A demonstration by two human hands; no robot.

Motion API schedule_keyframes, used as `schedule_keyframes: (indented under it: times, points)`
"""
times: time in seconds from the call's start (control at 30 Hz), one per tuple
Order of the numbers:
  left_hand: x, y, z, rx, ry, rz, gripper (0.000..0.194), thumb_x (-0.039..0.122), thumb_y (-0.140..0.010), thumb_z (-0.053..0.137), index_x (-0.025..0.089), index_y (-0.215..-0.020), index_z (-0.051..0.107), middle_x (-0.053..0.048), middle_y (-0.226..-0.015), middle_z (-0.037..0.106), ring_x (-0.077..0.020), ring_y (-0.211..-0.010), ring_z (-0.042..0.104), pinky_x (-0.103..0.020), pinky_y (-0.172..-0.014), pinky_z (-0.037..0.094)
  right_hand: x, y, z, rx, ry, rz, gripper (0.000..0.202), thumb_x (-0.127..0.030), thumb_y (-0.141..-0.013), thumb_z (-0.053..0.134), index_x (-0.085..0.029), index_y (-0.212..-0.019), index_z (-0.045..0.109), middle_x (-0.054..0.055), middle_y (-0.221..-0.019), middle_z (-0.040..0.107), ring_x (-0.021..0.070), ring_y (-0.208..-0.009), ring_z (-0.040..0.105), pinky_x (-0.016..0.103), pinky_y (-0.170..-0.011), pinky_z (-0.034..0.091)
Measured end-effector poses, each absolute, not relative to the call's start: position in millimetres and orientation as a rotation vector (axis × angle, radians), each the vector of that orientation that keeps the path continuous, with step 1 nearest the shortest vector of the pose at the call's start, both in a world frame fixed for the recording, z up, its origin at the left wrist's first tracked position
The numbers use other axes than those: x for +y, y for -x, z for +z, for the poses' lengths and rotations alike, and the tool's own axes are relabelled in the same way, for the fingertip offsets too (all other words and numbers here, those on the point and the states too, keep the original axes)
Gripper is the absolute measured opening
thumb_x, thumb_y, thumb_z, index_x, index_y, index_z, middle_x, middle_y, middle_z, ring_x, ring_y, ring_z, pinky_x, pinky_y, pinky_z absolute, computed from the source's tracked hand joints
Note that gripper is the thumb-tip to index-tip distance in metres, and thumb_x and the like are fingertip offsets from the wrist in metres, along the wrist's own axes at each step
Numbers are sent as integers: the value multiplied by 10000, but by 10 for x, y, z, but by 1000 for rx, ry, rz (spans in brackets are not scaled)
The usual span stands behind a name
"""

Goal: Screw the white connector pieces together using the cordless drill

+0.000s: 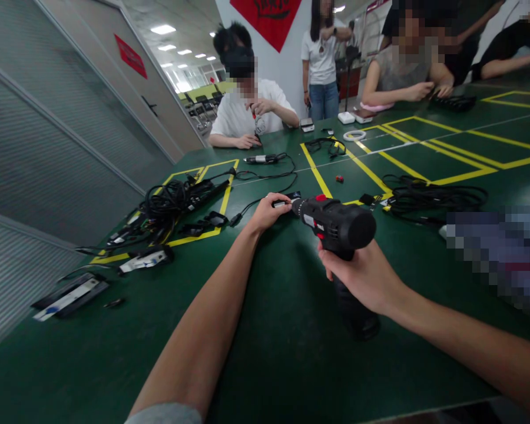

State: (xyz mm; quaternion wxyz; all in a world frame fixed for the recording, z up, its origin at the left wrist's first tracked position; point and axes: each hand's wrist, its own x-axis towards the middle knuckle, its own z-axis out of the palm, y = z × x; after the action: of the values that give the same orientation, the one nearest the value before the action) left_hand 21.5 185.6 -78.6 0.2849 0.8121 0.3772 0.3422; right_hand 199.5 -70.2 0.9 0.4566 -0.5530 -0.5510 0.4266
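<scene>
My right hand (pixel 362 274) is wrapped round the grip of a black cordless drill (pixel 331 221) with red accents. Its chuck points left, towards my left hand (pixel 269 211). There, my left fingers are closed on a small black-and-silver device (pixel 294 195) lying at the table. The drill's tip meets or nearly meets this device, and the exact contact is hidden by the chuck and fingers. A thin black cable (pixel 247 207) runs beside my left hand, ending in a plug.
The green table (pixel 274 359) bears yellow tape outlines. Tangled black cables and adapters (pixel 172 203) lie to the left, with opened strips (pixel 70 297) nearer me. More cables (pixel 437 197) and a blurred bag-like bundle (pixel 503 253) are on the right. Other people (pixel 256 109) work across the table.
</scene>
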Motion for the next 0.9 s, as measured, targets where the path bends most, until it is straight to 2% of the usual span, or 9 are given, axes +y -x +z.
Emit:
schedule_keyframes:
  times: [0.13,0.27,0.47,0.9]
  points:
    - [1873,-203,-789,1002,-2187,903,307,422,-736,702,210,-959,715,-40,-1048,690,-212,-1025,603,-360,-1006,444,-678,-1982,31,-1347,1336,1175,135,-278,-833,624,-193,-913,557,-11,-675,585,164,-608,580,331,-609,468]
    - [1853,-207,-766,987,-2201,888,320,437,-734,709,209,-959,714,-41,-1048,688,-212,-1028,600,-352,-1003,442,-661,-2014,67,-1255,1268,1395,184,-204,-795,632,-180,-959,554,-12,-675,606,174,-631,626,330,-633,486]
    - [1862,-208,-770,996,-2193,878,320,433,-738,698,208,-966,707,-40,-1056,684,-212,-1041,597,-352,-1015,437,-650,-2016,29,-1338,1231,1313,67,-148,-780,596,-191,-823,569,-29,-680,572,131,-573,568,302,-588,441]
    - [1853,-200,-771,1007,-2189,862,323,436,-745,688,218,-982,694,-35,-1079,669,-210,-1058,589,-356,-1028,428,-669,-1997,44,-1310,1261,1314,69,-140,-776,585,-195,-790,546,-38,-622,560,137,-576,568,302,-605,429]
